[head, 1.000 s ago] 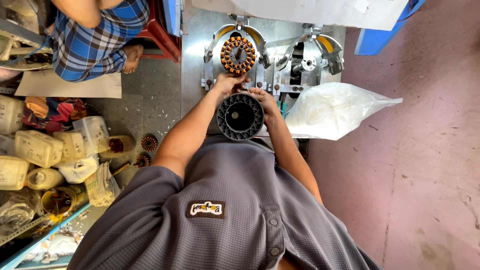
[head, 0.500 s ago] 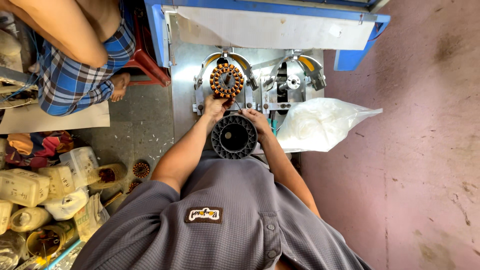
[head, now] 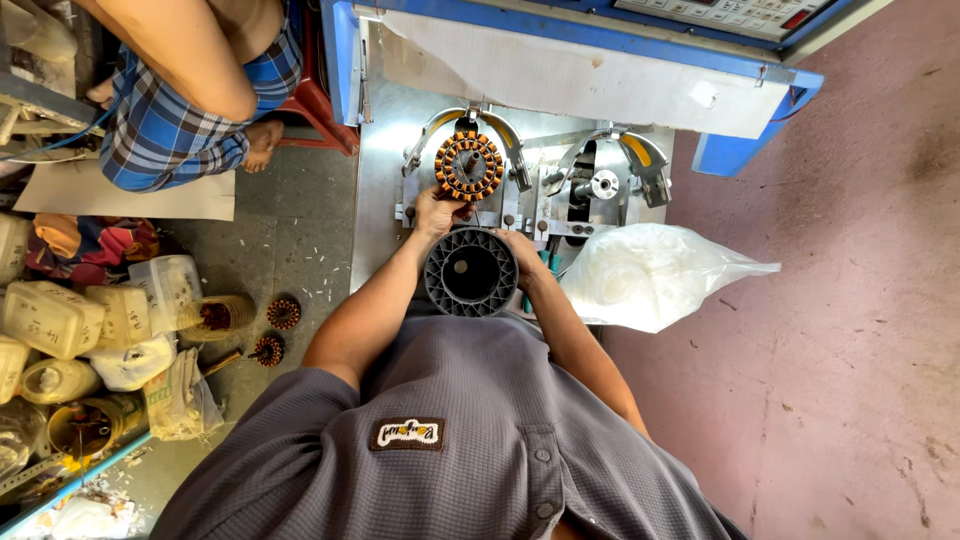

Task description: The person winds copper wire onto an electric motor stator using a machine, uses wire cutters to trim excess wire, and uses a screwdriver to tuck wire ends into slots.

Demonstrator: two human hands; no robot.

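Note:
A dark ribbed round stator core (head: pixel 471 271) sits upright in front of my chest. My right hand (head: pixel 522 252) grips its right rim. My left hand (head: pixel 438 210) is raised above the core's upper left, its fingers closed at the lower edge of an orange wire-wound stator (head: pixel 469 166) mounted on the left station of a winding machine (head: pixel 560 90). Whether those fingers pinch a wire is too small to tell. The machine's right station (head: pixel 604 184) carries only a bare metal hub.
A white plastic bag (head: pixel 650 275) lies right of the core. Two small wound stators (head: pixel 283 312) lie on the floor at left, beside plastic jugs (head: pixel 52 318) and bags. Another person in a checked cloth (head: pixel 175 125) sits at upper left. Pink floor lies to the right.
My view has pulled back, showing more of the blue machine. My left hand has risen from the dark core's top up to the orange wound stator. My right hand stays on the core.

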